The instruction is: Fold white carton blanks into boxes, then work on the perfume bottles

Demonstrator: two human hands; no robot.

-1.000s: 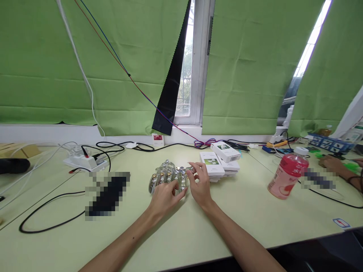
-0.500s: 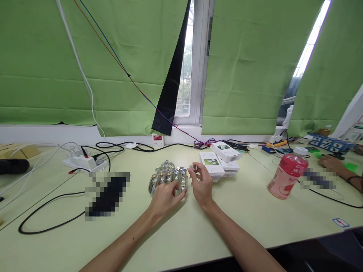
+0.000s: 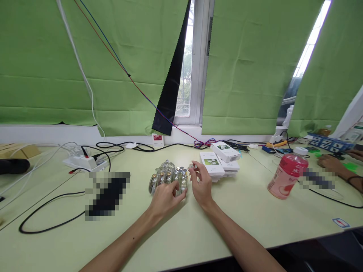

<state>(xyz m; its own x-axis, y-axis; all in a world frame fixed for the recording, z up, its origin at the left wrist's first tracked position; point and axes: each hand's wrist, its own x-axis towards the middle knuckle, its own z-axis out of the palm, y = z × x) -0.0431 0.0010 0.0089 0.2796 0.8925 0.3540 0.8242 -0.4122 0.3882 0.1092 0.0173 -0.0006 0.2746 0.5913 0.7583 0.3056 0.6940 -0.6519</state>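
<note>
A row of shiny, rounded silver pieces with gold-coloured tips [image 3: 161, 177] stands on the table in front of me. Several small silver discs show along its right end. My left hand [image 3: 166, 195] is at the near side of this row, fingers curled against it and thumb at its right end; the fingertips are partly hidden. Just right of the row, my right hand [image 3: 202, 186] is raised in a pinch. Between its thumb and fingertips is a small shiny, clear or silvery piece [image 3: 193, 166], too small to make out exactly.
White boxes [image 3: 211, 165] are stacked behind my right hand. Farther right stand a pink drink bottle [image 3: 289, 173] and another person's hand [image 3: 330, 163]. At left are a blurred dark object [image 3: 107, 194], a black cable [image 3: 45, 204] and a white power strip [image 3: 85, 162].
My right hand has shifted very slightly, still pinching the small piece. My left hand stays on the silver row. At far right, part of another hand has come into view.
</note>
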